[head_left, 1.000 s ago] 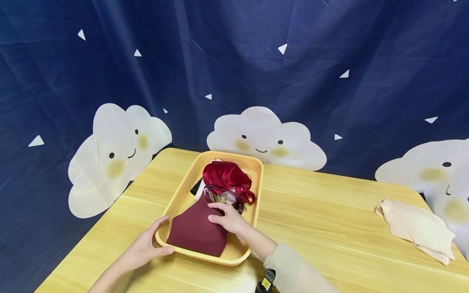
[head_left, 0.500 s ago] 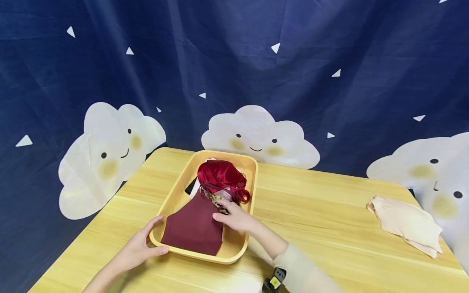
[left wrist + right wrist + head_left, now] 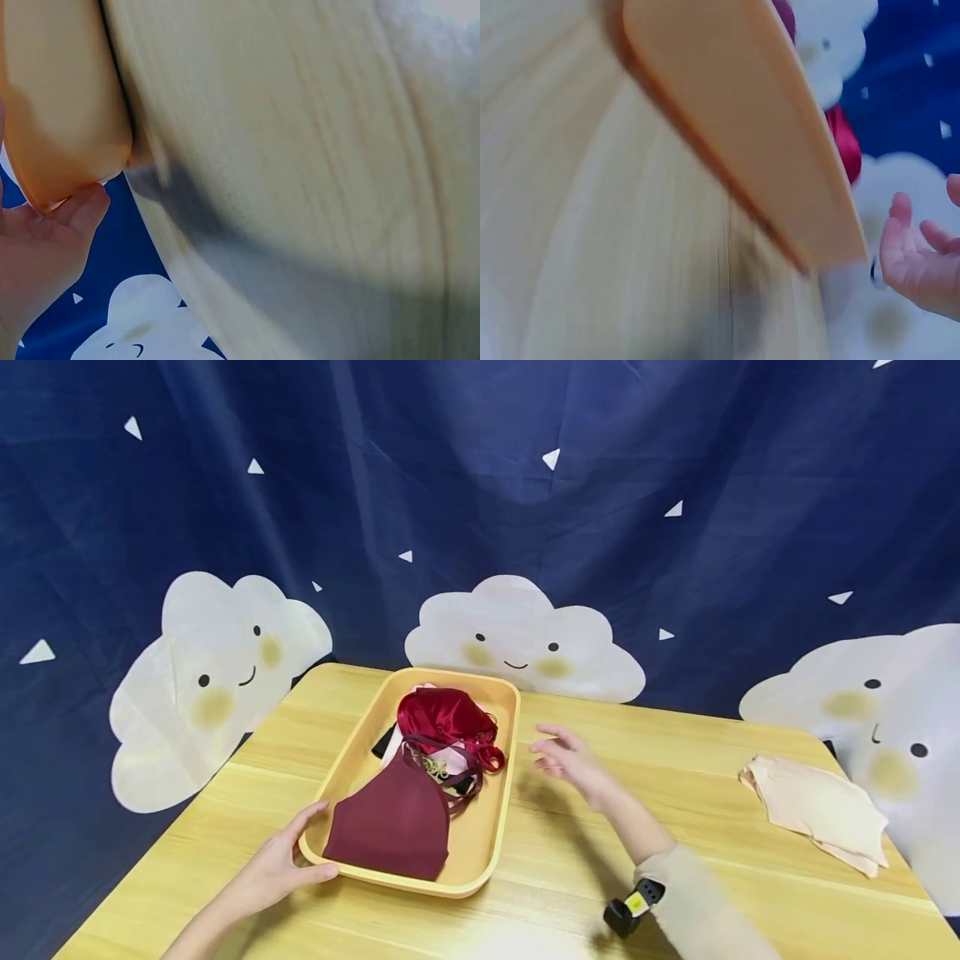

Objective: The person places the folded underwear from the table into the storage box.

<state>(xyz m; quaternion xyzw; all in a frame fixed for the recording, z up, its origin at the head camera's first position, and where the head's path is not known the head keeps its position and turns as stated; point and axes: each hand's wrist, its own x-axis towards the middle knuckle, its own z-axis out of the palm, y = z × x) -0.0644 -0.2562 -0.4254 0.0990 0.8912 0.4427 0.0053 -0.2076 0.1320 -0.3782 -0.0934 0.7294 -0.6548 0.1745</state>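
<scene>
My left hand (image 3: 272, 870) grips the near left corner of a yellow plastic tray (image 3: 491, 827), thumb along the front rim and fingers at the left side. In the left wrist view that hand (image 3: 52, 240) holds the tray's edge (image 3: 67, 97). Inside lie a folded maroon bra (image 3: 393, 818) with thin straps and, behind it, a shiny red satin garment (image 3: 442, 718). Pale pink, black and gold-patterned fabric shows between and under them. My right hand (image 3: 573, 764), holding nothing, hovers right of the tray with fingers loosely bent; the right wrist view shows this hand (image 3: 922, 255) beyond the tray's side.
A folded pale beige garment (image 3: 817, 810) lies near the right end of the wooden table (image 3: 637, 727). A dark blue curtain (image 3: 465, 468) with white clouds hangs right behind the table. A black wrist device (image 3: 633, 906) is strapped at the right sleeve.
My right hand has left the maroon bra and moved right, out over the table. The bra's straps now lie in view at its right. My left hand keeps its place on the tray.
</scene>
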